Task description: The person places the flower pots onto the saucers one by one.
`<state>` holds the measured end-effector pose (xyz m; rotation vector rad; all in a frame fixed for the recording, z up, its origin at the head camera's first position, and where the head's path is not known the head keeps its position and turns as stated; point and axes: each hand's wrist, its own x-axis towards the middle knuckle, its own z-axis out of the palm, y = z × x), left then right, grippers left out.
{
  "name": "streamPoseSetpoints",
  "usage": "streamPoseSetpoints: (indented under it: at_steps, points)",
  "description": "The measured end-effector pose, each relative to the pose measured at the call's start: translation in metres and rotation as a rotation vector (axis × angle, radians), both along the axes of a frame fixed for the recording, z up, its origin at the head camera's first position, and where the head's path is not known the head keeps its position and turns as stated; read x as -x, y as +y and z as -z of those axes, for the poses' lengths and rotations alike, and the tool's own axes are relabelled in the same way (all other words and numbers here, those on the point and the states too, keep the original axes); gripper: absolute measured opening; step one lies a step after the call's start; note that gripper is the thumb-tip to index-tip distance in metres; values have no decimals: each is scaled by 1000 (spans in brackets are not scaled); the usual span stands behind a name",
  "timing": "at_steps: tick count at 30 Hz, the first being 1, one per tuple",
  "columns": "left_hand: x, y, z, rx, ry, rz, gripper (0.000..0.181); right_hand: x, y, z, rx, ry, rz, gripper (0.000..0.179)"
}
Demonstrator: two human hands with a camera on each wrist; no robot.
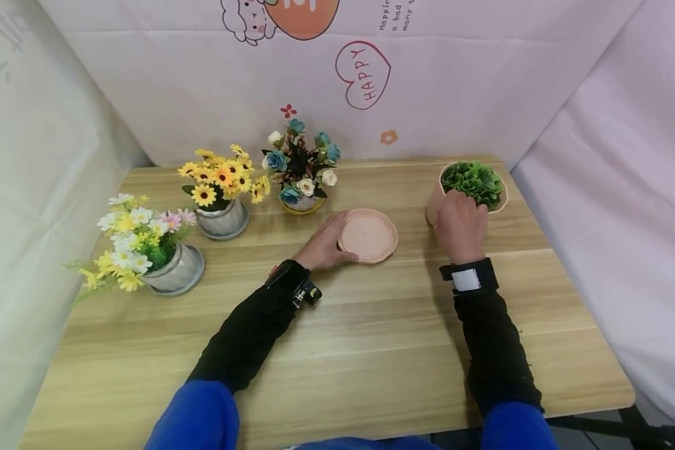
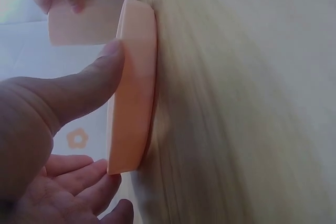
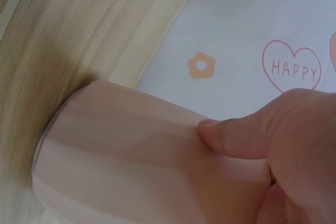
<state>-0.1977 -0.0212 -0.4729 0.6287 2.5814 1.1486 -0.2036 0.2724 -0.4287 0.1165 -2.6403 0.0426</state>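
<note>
A round pink plant saucer point(image 1: 368, 235) with a low scalloped rim lies flat on the table. My left hand point(image 1: 327, 245) holds its left side, the thumb point(image 2: 97, 80) at the near rim and the fingertips at the far rim. Farther right is a tall pink flower pot point(image 3: 131, 150) filled with green leaves point(image 1: 472, 181). Its near rim is gripped by my right hand point(image 1: 462, 226), with the thumb point(image 3: 236, 135) on the outer wall; the other fingers are mostly hidden. The pot's base is at the tabletop.
On the left stand a pot of white, pink and yellow flowers point(image 1: 140, 240), a pot of yellow sunflowers point(image 1: 219, 178) and a pot of blue and white roses point(image 1: 300, 165). A printed cloth point(image 1: 455, 81) hangs behind the wooden table point(image 1: 371, 350).
</note>
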Motion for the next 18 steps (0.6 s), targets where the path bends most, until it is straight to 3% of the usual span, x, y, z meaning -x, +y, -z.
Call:
streamPoseSetpoints:
  at_steps: [6,14,18]
  points:
    - [-6,-14,0,15,0,5,107,-1,-1,-4,12,-34,1,22]
    - [-19,-35,1,-29,14,33,104,-1,-1,-6,29,-73,12,23]
    - [-27,-46,1,-30,0,19,105,-1,-1,-5,35,-90,13,22]
